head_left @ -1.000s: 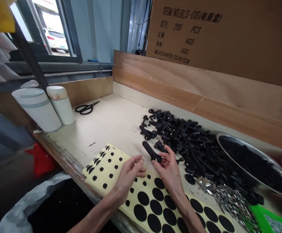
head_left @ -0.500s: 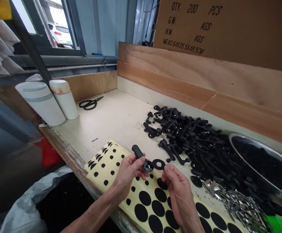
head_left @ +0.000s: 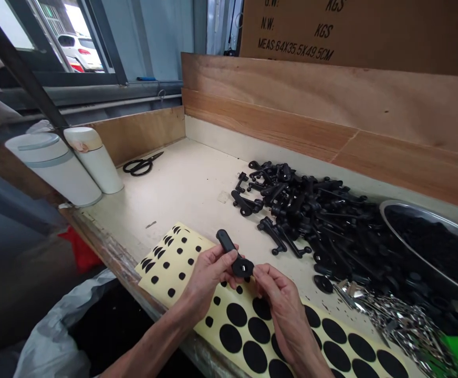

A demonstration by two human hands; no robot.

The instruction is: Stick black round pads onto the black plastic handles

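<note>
My left hand is closed around a black crank handle, whose round end faces up toward me. Over that round end lies a black ring-shaped sticker, with a bit of metal showing through its hole. The thumb and forefinger of my right hand pinch the sticker's right edge. Beneath both hands spreads a yellow sticker sheet bearing black dots, small at its left and large at its right.
A heap of black crank handles lies right of my hands. Beyond it are a metal bowl of black parts and a pile of small metal pieces. Scissors and two white bottles stand at the left.
My right hand has moved left, bringing the ring-shaped sticker from beside the crank handle onto its round end. My left hand keeps its hold. The view has tilted slightly down.
</note>
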